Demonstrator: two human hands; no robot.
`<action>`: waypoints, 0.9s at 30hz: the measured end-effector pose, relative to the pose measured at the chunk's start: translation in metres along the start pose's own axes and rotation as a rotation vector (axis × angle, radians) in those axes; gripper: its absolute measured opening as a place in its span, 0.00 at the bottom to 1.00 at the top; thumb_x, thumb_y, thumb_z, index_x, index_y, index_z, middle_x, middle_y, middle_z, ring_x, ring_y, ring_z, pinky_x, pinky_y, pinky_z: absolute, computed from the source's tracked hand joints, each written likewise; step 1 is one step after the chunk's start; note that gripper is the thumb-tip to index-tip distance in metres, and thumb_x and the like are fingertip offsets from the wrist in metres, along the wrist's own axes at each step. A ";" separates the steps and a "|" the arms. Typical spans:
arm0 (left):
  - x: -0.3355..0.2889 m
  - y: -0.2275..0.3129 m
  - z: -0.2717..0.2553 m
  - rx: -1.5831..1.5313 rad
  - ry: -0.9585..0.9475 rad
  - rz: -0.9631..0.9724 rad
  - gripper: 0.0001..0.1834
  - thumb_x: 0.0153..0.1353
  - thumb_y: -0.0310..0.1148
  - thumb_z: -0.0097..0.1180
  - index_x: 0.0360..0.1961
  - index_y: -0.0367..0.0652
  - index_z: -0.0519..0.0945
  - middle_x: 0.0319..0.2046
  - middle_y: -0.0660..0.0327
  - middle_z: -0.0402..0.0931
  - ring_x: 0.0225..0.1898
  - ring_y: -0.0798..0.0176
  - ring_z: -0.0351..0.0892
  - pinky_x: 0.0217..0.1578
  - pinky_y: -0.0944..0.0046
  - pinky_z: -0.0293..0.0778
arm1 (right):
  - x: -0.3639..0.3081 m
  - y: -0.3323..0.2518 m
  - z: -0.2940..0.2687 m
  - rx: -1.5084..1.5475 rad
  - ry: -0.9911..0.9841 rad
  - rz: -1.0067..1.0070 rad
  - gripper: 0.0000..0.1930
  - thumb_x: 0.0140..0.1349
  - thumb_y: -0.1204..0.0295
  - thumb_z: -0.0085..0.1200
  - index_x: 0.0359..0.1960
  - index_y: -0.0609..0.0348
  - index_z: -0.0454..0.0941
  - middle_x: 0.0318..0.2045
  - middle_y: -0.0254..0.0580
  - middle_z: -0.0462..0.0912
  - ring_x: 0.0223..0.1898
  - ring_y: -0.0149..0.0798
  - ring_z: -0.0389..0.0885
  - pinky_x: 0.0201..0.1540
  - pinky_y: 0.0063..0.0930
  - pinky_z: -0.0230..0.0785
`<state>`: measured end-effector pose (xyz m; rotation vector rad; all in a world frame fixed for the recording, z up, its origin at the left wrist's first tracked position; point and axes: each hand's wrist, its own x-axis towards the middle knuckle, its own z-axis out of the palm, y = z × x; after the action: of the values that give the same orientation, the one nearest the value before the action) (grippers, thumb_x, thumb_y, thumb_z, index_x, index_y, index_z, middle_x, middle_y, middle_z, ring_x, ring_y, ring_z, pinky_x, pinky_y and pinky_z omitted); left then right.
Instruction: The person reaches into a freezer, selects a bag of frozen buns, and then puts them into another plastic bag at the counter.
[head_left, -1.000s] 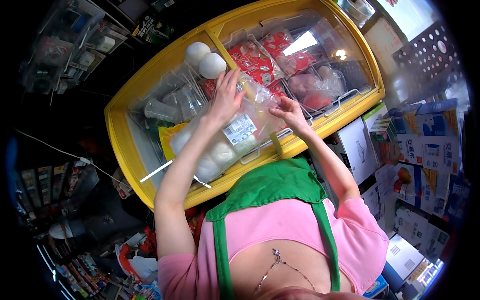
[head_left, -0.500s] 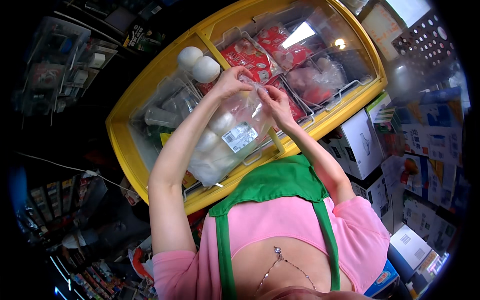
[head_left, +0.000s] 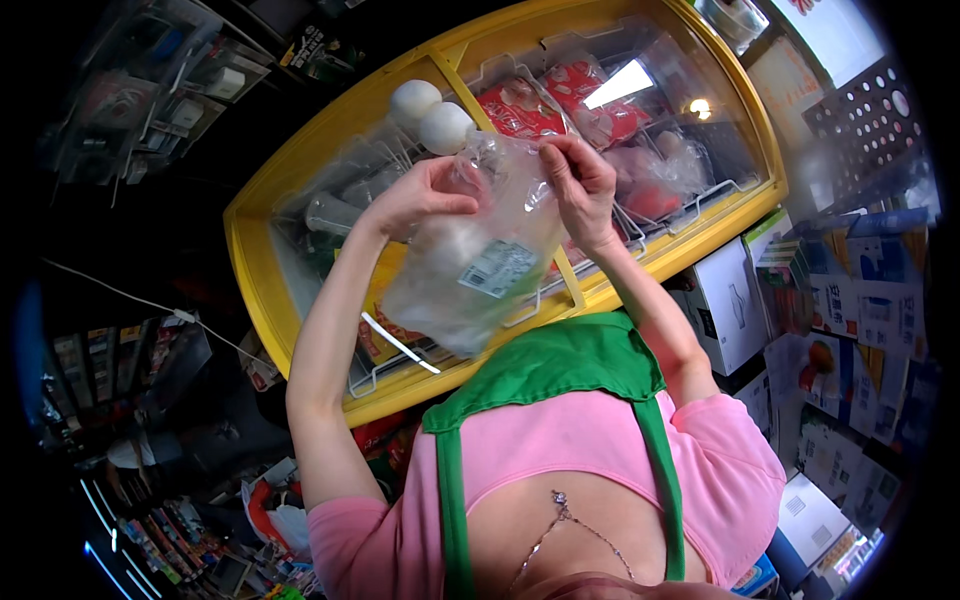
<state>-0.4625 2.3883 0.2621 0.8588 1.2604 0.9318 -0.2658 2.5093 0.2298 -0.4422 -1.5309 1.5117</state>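
Observation:
A clear plastic bag (head_left: 430, 290) with a printed label and pale round things inside hangs over the near side of a yellow-rimmed chest freezer (head_left: 262, 300). My left hand (head_left: 425, 200) is closed on the left part of the bag's top, thumb and fingers pinching the film. On the other side of the top, my right hand (head_left: 583, 185) pinches the film between thumb and curled fingers. The film is spread between both hands. Just beyond them, two white balls (head_left: 446, 128) rest side by side on the freezer's top, outside the bag.
Inside the freezer, red packets (head_left: 520, 108) and wire baskets show through the glass. White cartons (head_left: 722, 298) stand against its right side. A pale cable (head_left: 120, 298) runs along the left. Boxes and printed packages crowd the right; dark shelves line the left.
My hands have moved apart, and the bag's top is spread wider between them. The bag sits slightly further right in view. The view has shifted a little.

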 end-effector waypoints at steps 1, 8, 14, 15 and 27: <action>-0.011 0.007 0.006 -0.026 0.010 0.064 0.31 0.43 0.34 0.74 0.50 0.42 0.75 0.46 0.64 0.78 0.50 0.68 0.76 0.55 0.66 0.69 | 0.007 -0.014 0.002 -0.044 -0.029 -0.070 0.05 0.64 0.75 0.55 0.36 0.65 0.78 0.22 0.28 0.74 0.25 0.20 0.67 0.27 0.16 0.61; -0.063 0.003 0.065 -0.130 0.264 0.369 0.47 0.33 0.37 0.79 0.58 0.39 0.70 0.52 0.64 0.74 0.55 0.64 0.71 0.60 0.62 0.64 | 0.038 -0.084 0.029 -0.363 -0.215 -0.518 0.05 0.56 0.75 0.62 0.30 0.61 0.78 0.20 0.41 0.77 0.20 0.36 0.76 0.21 0.27 0.65; -0.050 -0.021 0.096 0.333 0.404 0.338 0.20 0.48 0.37 0.71 0.38 0.37 0.80 0.32 0.64 0.79 0.37 0.70 0.77 0.37 0.67 0.73 | 0.020 -0.095 0.049 -0.622 -0.298 -0.733 0.06 0.53 0.74 0.63 0.27 0.57 0.77 0.20 0.37 0.74 0.21 0.42 0.75 0.21 0.30 0.66; -0.048 -0.023 0.099 0.309 0.425 0.292 0.17 0.50 0.38 0.70 0.34 0.37 0.81 0.29 0.65 0.79 0.34 0.71 0.78 0.33 0.68 0.73 | 0.018 -0.093 0.050 -0.645 -0.303 -0.738 0.06 0.54 0.73 0.63 0.28 0.57 0.77 0.20 0.37 0.74 0.21 0.40 0.76 0.21 0.30 0.66; -0.036 -0.050 0.110 -0.132 0.516 0.480 0.08 0.62 0.29 0.58 0.40 0.37 0.83 0.34 0.68 0.82 0.34 0.76 0.77 0.35 0.74 0.72 | 0.030 -0.071 -0.057 0.033 -0.816 0.221 0.42 0.48 0.56 0.70 0.64 0.58 0.65 0.54 0.46 0.76 0.55 0.38 0.75 0.60 0.36 0.65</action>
<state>-0.3507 2.3338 0.2429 0.8613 1.4292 1.6815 -0.2126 2.5536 0.2961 0.0588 -2.1120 2.0282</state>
